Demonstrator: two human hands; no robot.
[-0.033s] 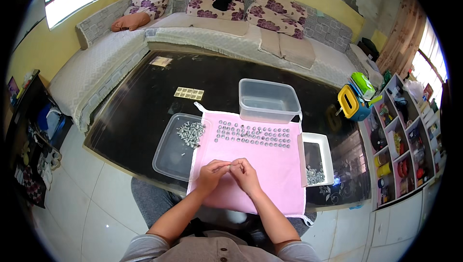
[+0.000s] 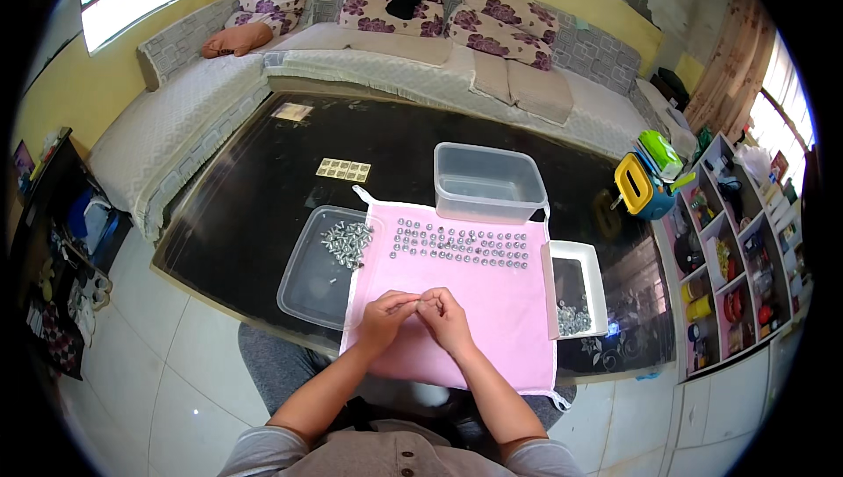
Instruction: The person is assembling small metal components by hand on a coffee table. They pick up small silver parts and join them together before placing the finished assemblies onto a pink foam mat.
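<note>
My left hand (image 2: pixel 384 319) and my right hand (image 2: pixel 446 321) meet over the near part of a pink cloth (image 2: pixel 500 337). Their fingertips are pinched together, and whatever sits between them is too small and covered to make out. Beyond the hands, small silver metal pieces (image 2: pixel 461 244) stand in several rows on the cloth. To the left, a heap of silver screws (image 2: pixel 348 243) lies in a shallow clear plastic lid (image 2: pixel 303 288). On the right, small shiny metal parts (image 2: pixel 574 320) are gathered at the near end of a white box (image 2: pixel 595 279).
A clear plastic tub (image 2: pixel 490 205) stands at the cloth's far edge. The black table (image 2: pixel 255 187) carries a card with small squares (image 2: pixel 343 170) and a yellow-and-blue container (image 2: pixel 634 186) at far right. A sofa (image 2: pixel 369 60) runs behind; compartmented shelves (image 2: pixel 720 258) stand right.
</note>
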